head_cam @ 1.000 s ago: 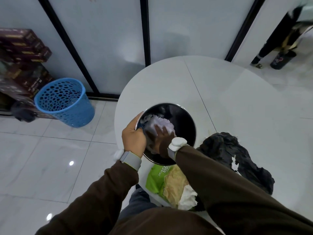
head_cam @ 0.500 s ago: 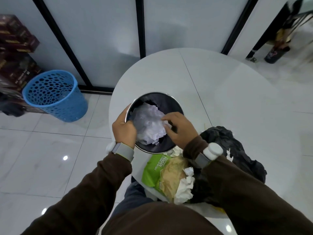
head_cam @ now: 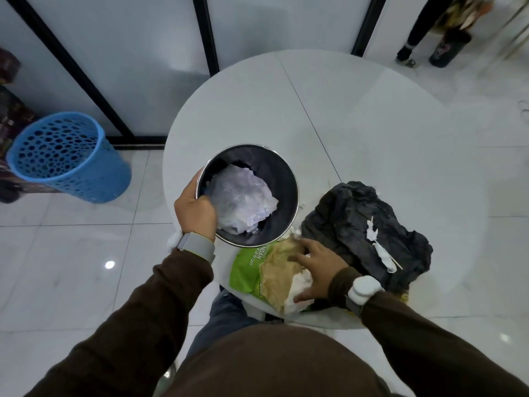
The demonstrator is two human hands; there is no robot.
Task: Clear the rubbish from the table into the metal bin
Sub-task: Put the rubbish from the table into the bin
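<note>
Head: crumpled plastic [head_cam: 240, 202] inside round metal bin [head_cam: 276, 167]

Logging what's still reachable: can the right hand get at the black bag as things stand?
Probably yes. The right hand rests on the brown paper right beside the black bag, with nothing between them; only a torn white wrapper lies on top of the bag.

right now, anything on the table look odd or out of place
The metal bin sits on the table at its left edge, gripped by the left hand. A torn white wrapper lies on the black bag.
</note>
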